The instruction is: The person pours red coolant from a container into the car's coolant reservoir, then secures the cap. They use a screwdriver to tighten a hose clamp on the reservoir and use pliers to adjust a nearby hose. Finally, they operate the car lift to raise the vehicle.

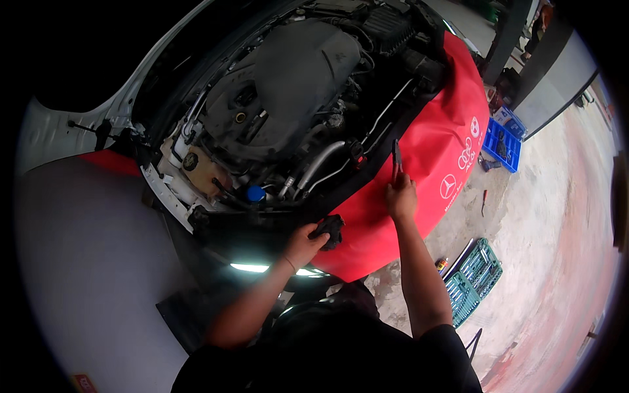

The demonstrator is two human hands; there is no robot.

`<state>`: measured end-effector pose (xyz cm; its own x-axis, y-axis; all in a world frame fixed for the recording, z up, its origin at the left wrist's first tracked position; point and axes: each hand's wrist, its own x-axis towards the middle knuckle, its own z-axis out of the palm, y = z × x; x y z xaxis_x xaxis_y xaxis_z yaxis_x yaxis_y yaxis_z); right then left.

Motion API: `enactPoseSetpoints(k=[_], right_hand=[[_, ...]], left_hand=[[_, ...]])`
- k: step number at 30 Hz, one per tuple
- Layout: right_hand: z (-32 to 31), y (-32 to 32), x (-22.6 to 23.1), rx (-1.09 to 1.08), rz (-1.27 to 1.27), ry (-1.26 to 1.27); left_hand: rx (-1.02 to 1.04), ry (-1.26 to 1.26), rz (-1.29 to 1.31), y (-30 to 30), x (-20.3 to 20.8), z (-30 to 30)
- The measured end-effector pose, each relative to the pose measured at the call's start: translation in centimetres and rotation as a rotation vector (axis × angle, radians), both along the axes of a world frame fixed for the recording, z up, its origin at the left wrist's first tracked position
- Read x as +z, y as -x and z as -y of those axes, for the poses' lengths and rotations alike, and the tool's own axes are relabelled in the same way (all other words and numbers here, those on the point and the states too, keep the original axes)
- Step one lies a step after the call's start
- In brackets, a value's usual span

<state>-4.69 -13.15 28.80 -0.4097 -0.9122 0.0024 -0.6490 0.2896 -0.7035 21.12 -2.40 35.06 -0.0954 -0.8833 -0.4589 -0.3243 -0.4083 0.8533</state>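
My left hand (305, 243) is closed on a black crumpled cloth (332, 231) at the front edge of the open engine bay, just above the lit headlight. Farther right, my right hand (402, 196) grips a pair of dark pliers (397, 157), their jaws pointing away from me over the red fender cover (419, 141). That cover drapes across the car's front. Past both hands lies the engine, topped by a black engine cover (282, 78). A blue cap (255, 193) and a tan fluid reservoir (204, 171) sit near the left side of the bay.
On the floor to the right lie an opened green socket set (473, 280), a small can (441, 264) and a red-handled screwdriver (485, 202). A blue tray (503, 145) with dark items stands farther off, near a lift post (544, 59). Another person (541, 25) shows at the far right.
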Motion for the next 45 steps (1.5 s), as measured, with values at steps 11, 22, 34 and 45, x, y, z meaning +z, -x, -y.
enactPoseSetpoints(k=[11,22,34,45], right_hand=[[4.1,-3.1,1.9,0.344,-0.160,0.263],[4.2,-3.8,-2.8,0.354,0.753,0.254],[8.9,-8.8,3.4,0.458,-0.349,-0.068],[6.8,-4.2,-0.2,0.490,-0.308,0.160]], left_hand=[[0.183,0.057,-0.009,-1.7,2.2,-5.5],[0.184,0.063,0.193,-4.6,2.9,-7.8],[0.138,0.103,-0.036,-6.4,2.1,-5.3],[0.116,-0.054,-0.061,-12.4,1.3,-4.1]])
